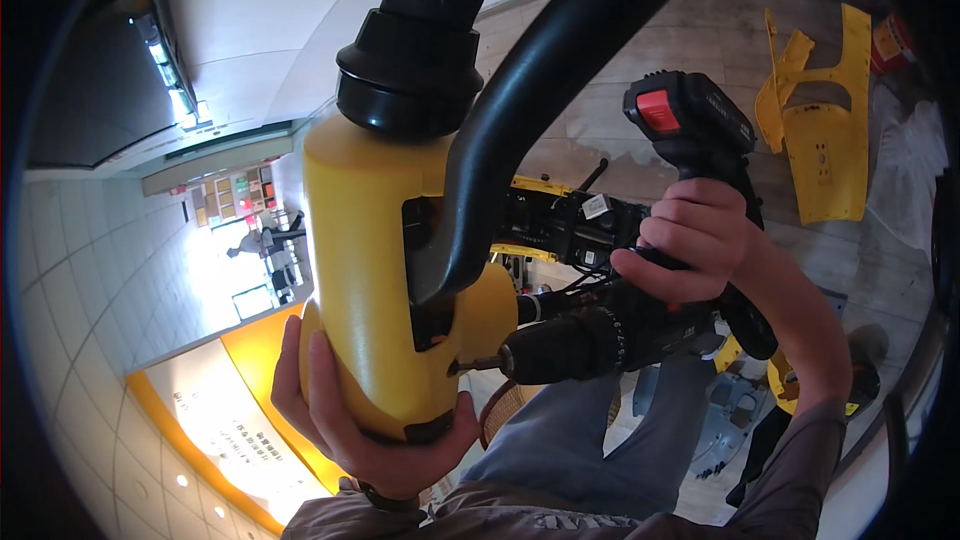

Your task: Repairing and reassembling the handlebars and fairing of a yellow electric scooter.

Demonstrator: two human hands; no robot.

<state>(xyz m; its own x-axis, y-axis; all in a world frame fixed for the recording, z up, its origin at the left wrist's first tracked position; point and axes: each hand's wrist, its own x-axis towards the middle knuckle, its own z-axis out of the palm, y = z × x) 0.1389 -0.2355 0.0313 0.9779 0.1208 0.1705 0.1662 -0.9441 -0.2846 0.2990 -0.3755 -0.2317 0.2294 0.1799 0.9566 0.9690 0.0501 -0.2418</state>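
Note:
My left hand (370,455) grips the lower part of a yellow moulded housing (350,220), fingers wrapped round its left side and thumb at the lower right. A black column (410,70) rises from the housing, and a curved black tube (530,110) runs across its opening. My right hand (685,240) is closed round the handle of a black cordless drill (570,345), whose battery with a red catch points upward. The drill's bit meets a small hole low on the housing's right side. Behind, a dark scooter chassis (555,225) with yellow edging and cables is partly hidden.
Yellow panels (820,170), a clear plastic bag (900,190) and a red bucket (890,40) lie at the upper right. A grey part (690,425) and other pieces are beside my legs. A yellow-orange signboard (260,370) and bright windows appear on the left.

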